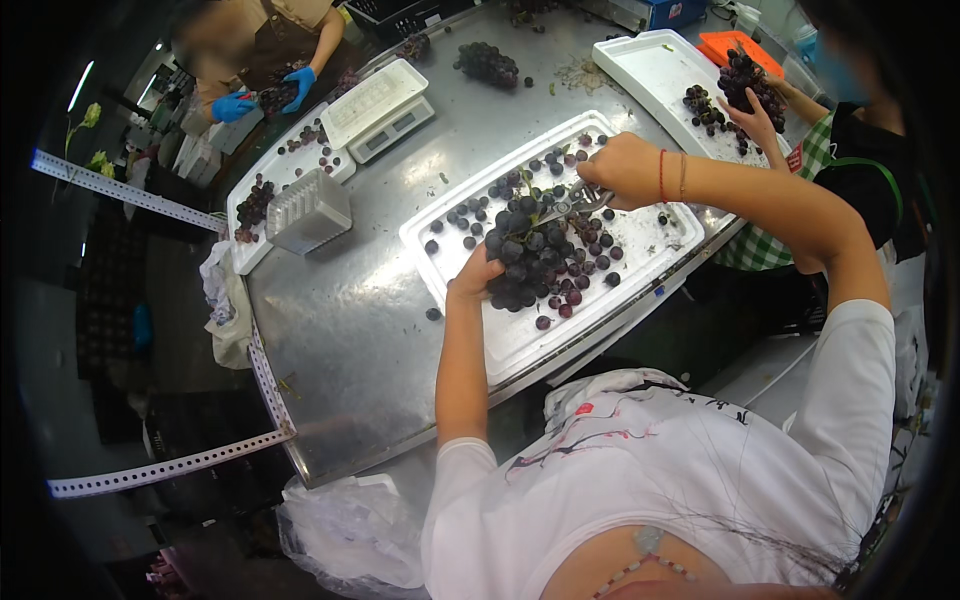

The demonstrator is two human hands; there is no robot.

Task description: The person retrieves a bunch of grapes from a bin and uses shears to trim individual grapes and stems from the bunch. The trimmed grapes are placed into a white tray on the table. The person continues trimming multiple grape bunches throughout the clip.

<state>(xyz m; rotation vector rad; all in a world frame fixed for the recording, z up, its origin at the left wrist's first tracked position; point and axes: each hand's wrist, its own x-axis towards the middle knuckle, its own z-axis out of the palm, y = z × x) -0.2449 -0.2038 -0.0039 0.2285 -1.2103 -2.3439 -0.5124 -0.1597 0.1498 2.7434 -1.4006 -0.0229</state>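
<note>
A bunch of dark grapes (529, 251) rests against my left hand (476, 274), whose thumb shows at the bunch's lower left side; the other fingers are hidden beneath it. My right hand (619, 172) grips the handles of metal scissors (574, 204). Their blades point left into the top of the bunch, near a green stem. Both hands are above a white foam tray (517, 352). Loose dark grapes (461, 214) lie at the tray's left and far sides, and redder ones (574, 296) lie to the right of the bunch.
The tray sits on a metal table (360, 322). Farther off are a white scale (379, 112), a clear plastic container (309, 210) and another grape bunch (487, 64). A gloved co-worker (274, 45) handles grapes at the upper left. Another person's hand (757, 124) holds a bunch over a second tray (649, 82).
</note>
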